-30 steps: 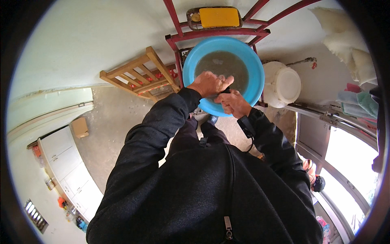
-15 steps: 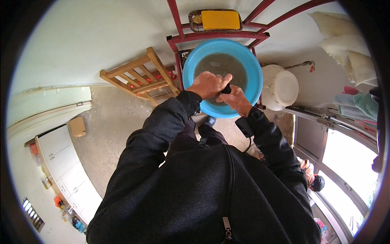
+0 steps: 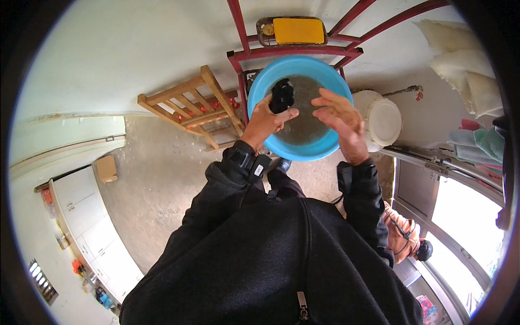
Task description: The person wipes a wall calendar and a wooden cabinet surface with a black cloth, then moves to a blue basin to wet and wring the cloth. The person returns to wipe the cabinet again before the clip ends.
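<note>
A round light-blue basin [image 3: 303, 151] holds murky grey-brown water [image 3: 309, 130] in front of me. My left hand [image 3: 265, 123] is closed around a small, bunched-up black cloth [image 3: 282, 96], which looks wet, over the left half of the basin. What kind of cloth it is, I cannot make out. Over the right half, my right hand [image 3: 344, 122] is empty, its fingers stretched toward the middle, apart from the cloth.
Behind the basin rises a dark red metal frame [image 3: 292, 52] carrying a tray with a yellow block [image 3: 299, 31]. A wooden slatted chair [image 3: 189, 103] leans at the left. To the right stands a lidded white bucket [image 3: 384, 122]. A cardboard box [image 3: 106, 169] lies on the floor.
My hands were together over the basin with a bit of black between them. Now they are apart: the left has the bunched cloth, and the right has let go and moved right, opening.
</note>
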A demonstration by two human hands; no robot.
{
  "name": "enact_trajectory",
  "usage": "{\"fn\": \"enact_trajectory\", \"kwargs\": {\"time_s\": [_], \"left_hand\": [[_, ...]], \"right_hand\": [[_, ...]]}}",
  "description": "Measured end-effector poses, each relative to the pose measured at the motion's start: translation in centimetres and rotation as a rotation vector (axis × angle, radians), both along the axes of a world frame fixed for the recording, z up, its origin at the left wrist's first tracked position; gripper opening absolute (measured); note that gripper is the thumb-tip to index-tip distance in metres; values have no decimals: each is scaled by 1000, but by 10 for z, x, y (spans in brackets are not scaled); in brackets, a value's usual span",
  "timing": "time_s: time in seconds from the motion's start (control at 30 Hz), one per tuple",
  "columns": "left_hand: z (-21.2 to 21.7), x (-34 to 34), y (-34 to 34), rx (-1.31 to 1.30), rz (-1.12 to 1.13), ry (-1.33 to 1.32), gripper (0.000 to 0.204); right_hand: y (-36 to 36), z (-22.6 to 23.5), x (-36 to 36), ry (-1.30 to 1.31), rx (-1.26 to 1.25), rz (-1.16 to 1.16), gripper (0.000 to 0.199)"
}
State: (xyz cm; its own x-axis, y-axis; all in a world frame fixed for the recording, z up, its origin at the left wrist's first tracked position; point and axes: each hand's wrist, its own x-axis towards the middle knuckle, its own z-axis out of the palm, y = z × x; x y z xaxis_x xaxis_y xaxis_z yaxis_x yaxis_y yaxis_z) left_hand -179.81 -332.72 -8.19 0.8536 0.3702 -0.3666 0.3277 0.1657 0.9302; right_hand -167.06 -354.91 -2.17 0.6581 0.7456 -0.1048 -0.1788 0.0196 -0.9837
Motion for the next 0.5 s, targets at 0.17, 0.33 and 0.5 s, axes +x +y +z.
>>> {"fn": "enact_trajectory", "kwargs": {"time_s": [0.17,0.33,0.5], "left_hand": [[18,-9,-7,-421,159,3,32],[2,-15,-12,-520,207,-37,32],[1,-16,-24,-419,152,31,32]], "right_hand": [[27,-79,-6,-209,-328,-46,45],[21,-98,-40,-207,-299,-190,43],[42,-53,-52,-17,-161,-184,43]]}}
